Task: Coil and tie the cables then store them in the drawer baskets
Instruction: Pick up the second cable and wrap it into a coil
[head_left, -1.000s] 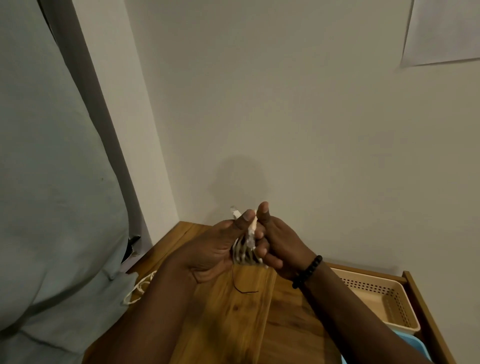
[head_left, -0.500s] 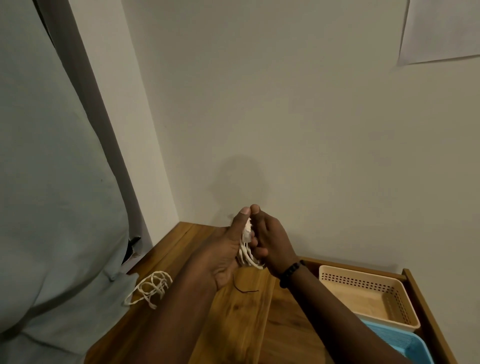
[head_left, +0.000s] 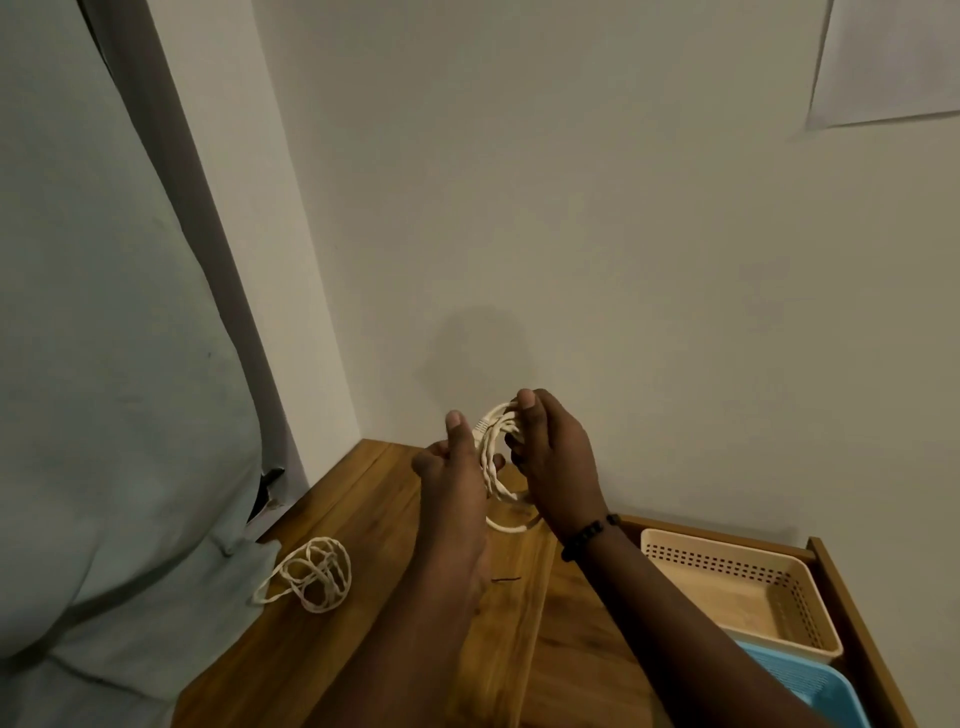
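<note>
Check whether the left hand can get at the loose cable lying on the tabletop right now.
Probably yes: the loose cable lies uncovered on the tabletop left of the left hand, but that hand would first have to leave the coil.

We're in a plain domestic-looking room, tucked into a corner: bare off-white walls (head_left: 571, 208), a pale curtain (head_left: 104, 312) hanging at the left, a sheet of paper (head_left: 893, 57) stuck high on the wall. Below, a wooden tabletop (head_left: 363, 519) and an open wooden drawer (head_left: 852, 613) with plastic storage baskets (one beige (head_left: 727, 597), one blue (head_left: 800, 686)).
</note>
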